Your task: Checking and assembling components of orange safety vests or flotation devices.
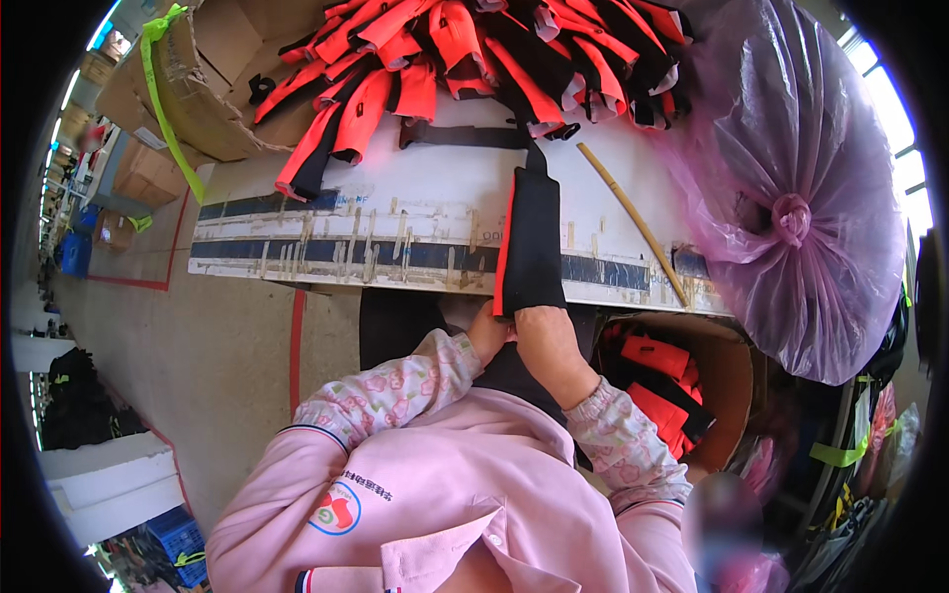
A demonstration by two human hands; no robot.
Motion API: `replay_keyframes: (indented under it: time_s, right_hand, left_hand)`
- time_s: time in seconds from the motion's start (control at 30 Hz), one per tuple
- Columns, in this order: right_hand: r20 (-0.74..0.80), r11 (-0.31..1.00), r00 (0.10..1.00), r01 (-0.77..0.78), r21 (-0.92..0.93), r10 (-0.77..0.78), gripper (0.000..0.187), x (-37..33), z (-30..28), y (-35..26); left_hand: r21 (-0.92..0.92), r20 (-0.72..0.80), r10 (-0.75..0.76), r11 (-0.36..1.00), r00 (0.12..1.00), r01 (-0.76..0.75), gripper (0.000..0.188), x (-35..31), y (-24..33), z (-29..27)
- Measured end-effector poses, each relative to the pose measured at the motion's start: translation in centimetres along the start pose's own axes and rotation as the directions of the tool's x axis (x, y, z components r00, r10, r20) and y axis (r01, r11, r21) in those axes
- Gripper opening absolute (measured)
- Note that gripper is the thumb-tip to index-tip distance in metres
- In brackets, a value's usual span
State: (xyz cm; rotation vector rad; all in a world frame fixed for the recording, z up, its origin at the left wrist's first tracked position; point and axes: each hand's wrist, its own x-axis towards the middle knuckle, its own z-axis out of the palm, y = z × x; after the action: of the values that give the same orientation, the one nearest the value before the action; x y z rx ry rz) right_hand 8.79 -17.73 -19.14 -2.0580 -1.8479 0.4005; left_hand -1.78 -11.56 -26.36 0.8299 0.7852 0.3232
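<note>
A black fabric sleeve [535, 242] with a bright orange-red side hangs over the table's near edge, a black strap running up from its top. At its lower left corner, my left hand [485, 334] has its fingers bent against the hem, partly hidden. My right hand [547, 336] meets the sleeve's bottom opening; its fingers are out of sight, in or behind the fabric. A large heap of similar orange-red and black sleeves [463, 49] covers the far part of the table.
The white table [415, 183] has a worn, taped front edge. A bamboo strip [633, 222] lies on it, right of the sleeve. A big tied purple plastic bag [791, 287] bulges at right. Below it, a cardboard box [727, 395] holds orange pieces; another box [222, 109] stands at left.
</note>
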Motion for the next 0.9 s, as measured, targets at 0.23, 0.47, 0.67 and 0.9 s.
replay_keyframes:
  time_s: [0.23,0.47,0.67,0.9]
  right_hand:
    - [0.533,0.998,0.844,-0.036,-0.046,0.055,0.023,2.0,2.5,2.0]
    - [-0.239,0.993,0.971,0.034,0.117,-0.005,0.044,3.1,5.0,1.8]
    - [-0.554,0.969,0.827,0.202,0.14,-0.092,0.049,6.8,-0.8,-1.2]
    - [0.724,0.913,0.661,-0.393,0.113,0.195,0.035,2.7,0.3,-0.8]
  left_hand:
    - [0.316,-0.001,0.311,0.902,0.95,-0.295,0.016,1.3,-1.7,0.0]
    - [0.225,-0.04,0.097,0.971,0.995,-0.085,0.017,1.4,-0.2,0.7]
    - [0.169,-0.042,0.057,0.984,0.998,-0.049,0.015,1.8,-1.0,0.1]
    - [0.092,0.051,0.235,0.967,0.971,-0.238,0.032,0.2,-3.1,-1.7]
